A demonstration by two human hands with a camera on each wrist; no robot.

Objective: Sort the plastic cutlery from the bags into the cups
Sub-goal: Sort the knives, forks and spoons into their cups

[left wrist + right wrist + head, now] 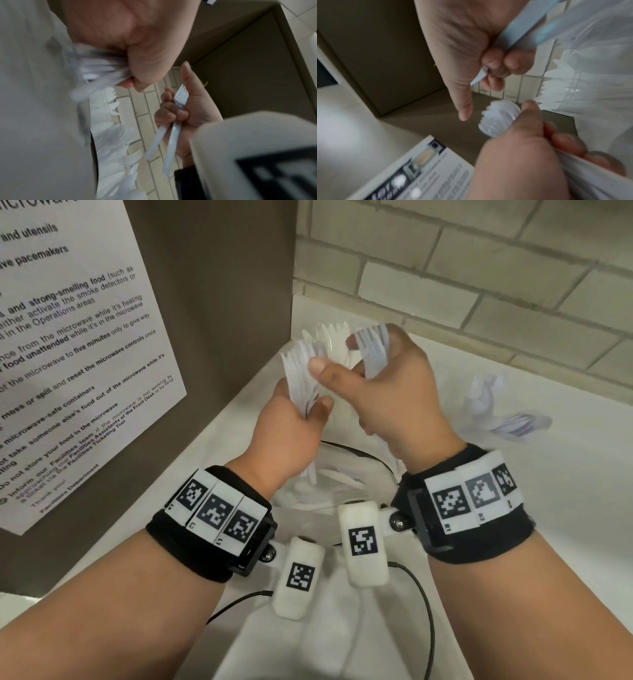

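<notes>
Head view: left hand (291, 419) clenches a fanned bunch of forks (301, 364); right hand (394, 392) grips a few forks (373, 344). Cup (334, 344) behind already holds cutlery; a bag (496, 409) on the white counter (565, 491) remains. Sorting looks midway.

Left wrist: two forks in right fist, tiled wall (147, 102).

Right wrist: blurred bunch, posted notice (423, 175).

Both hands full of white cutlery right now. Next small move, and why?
Probably lower the right hand and drop its forks into the clear cup already holding cutlery. The right hand grips just a few forks, already separated, while the left hand grips a large bunch with forks showing. Emptying the right hand would free it to pull the next pieces.
</notes>
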